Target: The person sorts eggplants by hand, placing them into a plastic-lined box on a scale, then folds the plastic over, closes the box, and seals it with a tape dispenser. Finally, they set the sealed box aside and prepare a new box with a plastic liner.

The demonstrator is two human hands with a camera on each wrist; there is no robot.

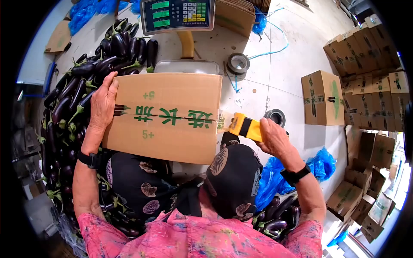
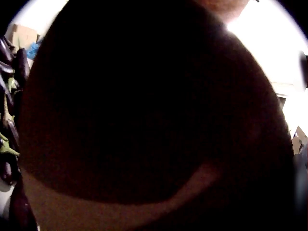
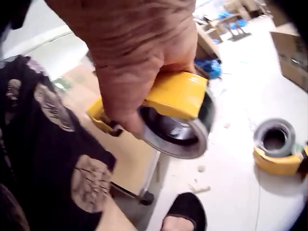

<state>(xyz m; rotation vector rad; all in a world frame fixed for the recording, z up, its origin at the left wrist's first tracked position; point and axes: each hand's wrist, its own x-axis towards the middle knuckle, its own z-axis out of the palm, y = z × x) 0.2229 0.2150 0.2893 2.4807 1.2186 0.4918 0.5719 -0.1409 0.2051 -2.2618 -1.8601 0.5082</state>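
A closed cardboard carton (image 1: 167, 96) with green printing lies across the person's lap in the head view. My left hand (image 1: 103, 105) presses against its left end, fingers along the edge. My right hand (image 1: 275, 137) grips a yellow tape dispenser (image 1: 247, 127) just off the carton's right end. A strip of clear tape (image 1: 221, 121) spans between the dispenser and the carton. In the right wrist view, the dispenser's tape roll (image 3: 175, 137) shows below the hand. The left wrist view is mostly dark.
Eggplants (image 1: 79, 92) are heaped at the left. A scale (image 1: 187, 66) stands beyond the carton, with a tape roll (image 1: 238, 63) on the floor beside it. Another yellow dispenser (image 3: 279, 163) lies on the floor. Printed cartons (image 1: 370, 94) stack at right, near blue plastic (image 1: 320, 165).
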